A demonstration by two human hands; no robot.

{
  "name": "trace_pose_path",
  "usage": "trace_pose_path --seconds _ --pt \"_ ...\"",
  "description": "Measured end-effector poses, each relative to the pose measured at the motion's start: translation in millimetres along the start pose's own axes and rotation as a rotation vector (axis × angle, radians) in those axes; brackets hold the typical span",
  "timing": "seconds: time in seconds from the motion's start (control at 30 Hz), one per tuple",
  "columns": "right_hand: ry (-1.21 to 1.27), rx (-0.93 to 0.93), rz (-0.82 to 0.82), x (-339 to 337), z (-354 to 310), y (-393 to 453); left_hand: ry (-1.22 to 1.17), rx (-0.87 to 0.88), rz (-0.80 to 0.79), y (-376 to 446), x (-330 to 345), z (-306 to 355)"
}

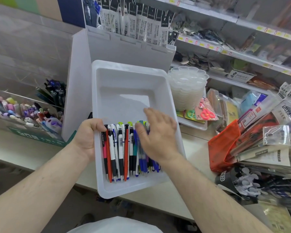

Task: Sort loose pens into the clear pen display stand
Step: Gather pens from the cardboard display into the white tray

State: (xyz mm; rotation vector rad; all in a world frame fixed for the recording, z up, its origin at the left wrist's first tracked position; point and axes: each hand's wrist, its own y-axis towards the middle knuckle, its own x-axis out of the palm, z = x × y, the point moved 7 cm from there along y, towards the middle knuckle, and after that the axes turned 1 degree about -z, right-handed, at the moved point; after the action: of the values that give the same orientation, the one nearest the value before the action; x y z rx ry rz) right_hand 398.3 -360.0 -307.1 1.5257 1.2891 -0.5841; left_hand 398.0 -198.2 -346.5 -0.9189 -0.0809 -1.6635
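— Head view: what are you holding?
— Your left hand point(87, 137) grips the white tray's point(124, 84) left rim.
— Where are the pens point(118, 148)?
— Lying under your right hand point(156, 137), whose straight fingers rest flat on them, holding nothing.

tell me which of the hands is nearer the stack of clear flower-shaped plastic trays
Right. The right hand lies open over the pens in the white plastic tray, below-left of the stack of clear flower-shaped plastic trays; the left hand grips the tray's far left rim.
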Motion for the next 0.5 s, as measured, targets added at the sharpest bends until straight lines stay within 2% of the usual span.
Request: trace_pose_path --seconds 0.07,0.1,0.17,0.23,0.3,0.4,0.5 --pt "0.173 0.119 0.294 -37.8 25.2 5.1 -0.003 0.024 0.024 0.7 -14.1 5.0" --pt "0.286 0.243 0.407 -52.8 47.1 4.3 0.008 0.024 0.031 -0.5 -19.6 6.8" --pt "0.503 0.576 0.436 -55.5 101.0 -5.4 0.018 0.049 0.022 -3.0 -28.6 12.9" --pt "0.516 0.856 0.322 -37.5 148.7 -28.8 0.028 0.073 0.003 -7.6 -31.9 18.4" --pt "0.453 0.984 0.107 -6.4 181.1 -51.9 0.045 0.077 -0.001 -11.0 -34.0 21.1" --pt "0.372 1.023 -0.256 46.3 195.4 -69.7 0.043 0.041 -0.007 -15.9 -37.2 18.7" --pt "0.275 0.974 -0.421 71.2 188.8 -61.7 0.074 -0.001 0.018 -15.3 -47.8 12.4"
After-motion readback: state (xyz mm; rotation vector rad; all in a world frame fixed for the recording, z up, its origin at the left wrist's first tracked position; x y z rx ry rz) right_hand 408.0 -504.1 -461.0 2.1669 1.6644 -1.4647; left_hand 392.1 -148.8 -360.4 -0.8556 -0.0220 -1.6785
